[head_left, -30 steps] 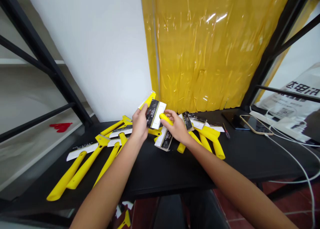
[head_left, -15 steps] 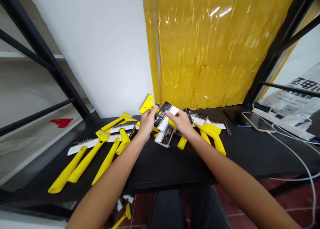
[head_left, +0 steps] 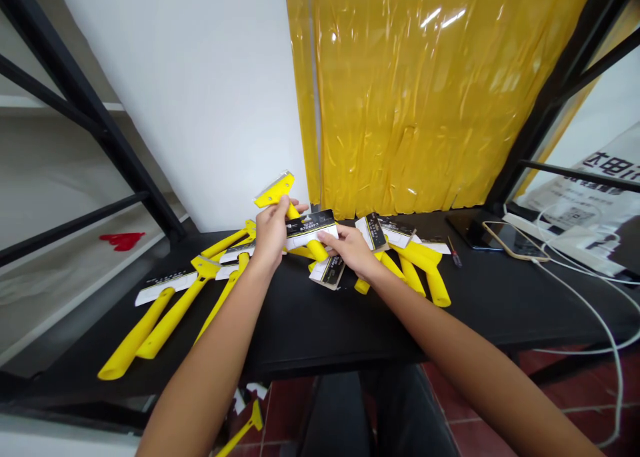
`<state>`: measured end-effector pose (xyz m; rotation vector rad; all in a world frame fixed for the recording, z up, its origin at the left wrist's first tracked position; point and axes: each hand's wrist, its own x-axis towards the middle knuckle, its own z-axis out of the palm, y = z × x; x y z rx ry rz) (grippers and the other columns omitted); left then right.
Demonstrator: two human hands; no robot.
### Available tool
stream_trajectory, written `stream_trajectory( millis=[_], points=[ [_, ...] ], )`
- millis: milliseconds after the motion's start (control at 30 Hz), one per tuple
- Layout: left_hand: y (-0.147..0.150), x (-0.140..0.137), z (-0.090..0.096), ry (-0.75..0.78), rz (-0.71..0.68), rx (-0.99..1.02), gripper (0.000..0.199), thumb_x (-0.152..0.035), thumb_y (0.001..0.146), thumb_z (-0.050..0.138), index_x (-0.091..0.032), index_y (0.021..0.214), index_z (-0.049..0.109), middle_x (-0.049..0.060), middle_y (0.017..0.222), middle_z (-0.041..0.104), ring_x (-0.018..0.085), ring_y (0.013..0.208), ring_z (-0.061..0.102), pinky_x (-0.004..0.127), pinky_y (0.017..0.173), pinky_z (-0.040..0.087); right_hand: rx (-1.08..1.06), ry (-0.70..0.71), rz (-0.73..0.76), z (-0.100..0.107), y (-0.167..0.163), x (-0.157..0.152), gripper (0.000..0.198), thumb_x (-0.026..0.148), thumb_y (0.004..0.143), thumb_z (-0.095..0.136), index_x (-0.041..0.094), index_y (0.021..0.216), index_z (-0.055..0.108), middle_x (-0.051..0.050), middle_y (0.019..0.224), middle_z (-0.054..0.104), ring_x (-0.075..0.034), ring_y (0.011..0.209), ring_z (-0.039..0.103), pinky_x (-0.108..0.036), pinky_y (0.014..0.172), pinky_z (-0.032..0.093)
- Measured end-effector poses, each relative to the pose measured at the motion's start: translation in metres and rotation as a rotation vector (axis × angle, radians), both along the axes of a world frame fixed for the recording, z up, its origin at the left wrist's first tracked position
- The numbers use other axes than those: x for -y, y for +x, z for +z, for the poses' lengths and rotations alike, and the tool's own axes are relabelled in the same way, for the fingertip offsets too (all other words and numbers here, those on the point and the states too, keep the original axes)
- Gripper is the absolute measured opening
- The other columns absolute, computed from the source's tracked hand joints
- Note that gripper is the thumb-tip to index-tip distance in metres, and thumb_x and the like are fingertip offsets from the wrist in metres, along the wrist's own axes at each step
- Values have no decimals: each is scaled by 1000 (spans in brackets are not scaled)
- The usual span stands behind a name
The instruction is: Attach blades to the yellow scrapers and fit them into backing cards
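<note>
My left hand [head_left: 271,236] is closed around a yellow scraper [head_left: 275,192] just below its wide head, which points up with a metal blade along its top edge. A black-and-white printed card [head_left: 305,229] lies across the scraper's handle, and the handle's end sticks out under it. The right edge of this card is pinched between the thumb and fingers of my right hand [head_left: 353,249]. Below the hands another printed card [head_left: 329,270] rests on the black table. More yellow scrapers [head_left: 175,317] lie to the left, several with cards over their heads.
Right of my hands is a pile of carded scrapers [head_left: 420,257]. Beyond it lie a small screwdriver [head_left: 455,252], a phone [head_left: 517,241] and white cables [head_left: 595,310]. Yellow plastic sheeting [head_left: 425,97] hangs behind the black table [head_left: 320,337]. Another scraper [head_left: 245,432] is down by the floor.
The scraper has moved left and upward in my left hand. The card has turned from a steep tilt to nearly level across the handle, and my right hand has shifted slightly left with it.
</note>
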<state>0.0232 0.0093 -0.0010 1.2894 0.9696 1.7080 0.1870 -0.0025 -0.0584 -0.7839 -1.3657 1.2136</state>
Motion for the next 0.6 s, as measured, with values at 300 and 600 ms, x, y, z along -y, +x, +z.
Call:
stream_trajectory(
  millis=[300,600],
  points=[
    [5,10,2,21,-129,-108,56,-69,81,70,-15,94,72,15,92,79,31,103,74,42,94,56,45,153,-128,-3,-3,0,46,56,85,73,23,116,69,-5,112,75,-23,103,70,-36,87,59],
    [-12,13,13,63,-227,-247,57,-70,77,75,-15,94,75,16,97,79,36,111,72,44,97,55,157,163,-25,-2,-3,7,53,56,85,73,23,125,65,-9,115,71,-22,80,71,-36,61,62]
  ],
)
